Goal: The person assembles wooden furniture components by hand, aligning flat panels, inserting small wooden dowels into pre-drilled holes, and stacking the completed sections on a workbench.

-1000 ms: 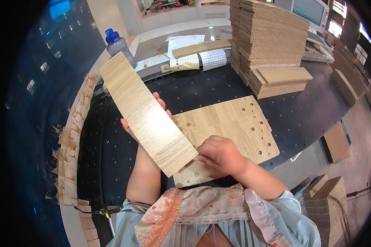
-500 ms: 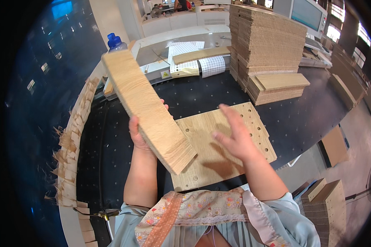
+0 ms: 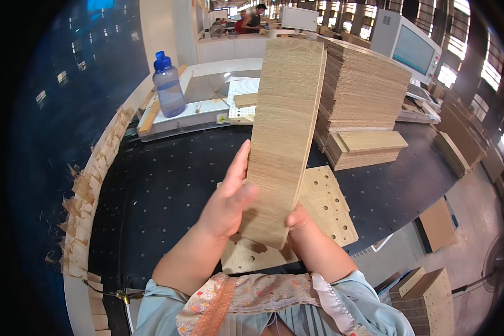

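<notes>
Both hands were seen raised above the dark surface [image 3: 168, 185], and a long wooden plank [image 3: 283, 140] with a pale oak grain was gripped between them; the left hand [image 3: 227, 201] was pressed against the plank's left edge, its thumb laid across the front face and its fingers extended upward along the side; the right hand [image 3: 298, 217] was largely hidden behind the plank's lower right edge, where only a knuckle and part of the palm could be made out, closed on that edge; the plank was held nearly upright, tilted slightly to the right, its lower end close to the person's chest and its upper end reaching toward the tall stack of boards [image 3: 367, 84]; beneath the hands a flat perforated panel [image 3: 327, 204] of light wood was laid on the surface, partly covered by the plank; a smaller pile of boards [image 3: 367, 148] was set just beside the tall stack; a blue water bottle [image 3: 167, 85] was stood on a pale machine housing [image 3: 190, 115] at the far edge; frayed wood offcuts [image 3: 87, 196] were lined along the curved left rim of the surface.
</notes>
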A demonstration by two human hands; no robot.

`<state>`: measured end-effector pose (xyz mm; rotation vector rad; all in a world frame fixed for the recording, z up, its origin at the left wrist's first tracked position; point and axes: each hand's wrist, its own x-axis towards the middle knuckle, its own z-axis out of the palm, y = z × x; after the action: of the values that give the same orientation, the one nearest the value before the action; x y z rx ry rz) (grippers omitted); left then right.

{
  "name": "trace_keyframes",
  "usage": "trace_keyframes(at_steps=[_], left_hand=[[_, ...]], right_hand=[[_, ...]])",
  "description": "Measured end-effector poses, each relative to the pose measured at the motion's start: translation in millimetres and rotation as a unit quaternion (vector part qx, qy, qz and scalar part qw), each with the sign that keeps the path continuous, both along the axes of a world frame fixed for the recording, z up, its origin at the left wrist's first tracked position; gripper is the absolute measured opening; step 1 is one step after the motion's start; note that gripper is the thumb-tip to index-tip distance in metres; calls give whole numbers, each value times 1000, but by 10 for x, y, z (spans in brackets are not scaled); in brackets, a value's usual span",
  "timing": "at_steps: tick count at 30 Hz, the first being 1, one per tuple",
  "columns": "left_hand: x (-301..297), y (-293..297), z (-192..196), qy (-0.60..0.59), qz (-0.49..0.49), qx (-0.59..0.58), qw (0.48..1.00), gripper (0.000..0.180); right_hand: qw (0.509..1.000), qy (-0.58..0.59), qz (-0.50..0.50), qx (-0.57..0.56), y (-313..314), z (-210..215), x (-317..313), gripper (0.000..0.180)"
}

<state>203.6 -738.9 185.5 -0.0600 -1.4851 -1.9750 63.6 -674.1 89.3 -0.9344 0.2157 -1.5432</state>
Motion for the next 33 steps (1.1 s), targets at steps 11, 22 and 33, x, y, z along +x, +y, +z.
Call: trace_keyframes(at_steps=[11, 22, 33], left_hand=[[220, 24, 89, -26, -85, 42, 995, 85], [266, -12, 54, -29, -89, 47, 995, 84], [210, -199, 201, -55, -88, 40, 994, 82]], right_hand=[[991, -79, 103, -31, 74, -265, -48, 113], [994, -79, 52, 52, 219, -93, 86, 115], [996, -57, 57, -34, 9, -117, 51, 116]])
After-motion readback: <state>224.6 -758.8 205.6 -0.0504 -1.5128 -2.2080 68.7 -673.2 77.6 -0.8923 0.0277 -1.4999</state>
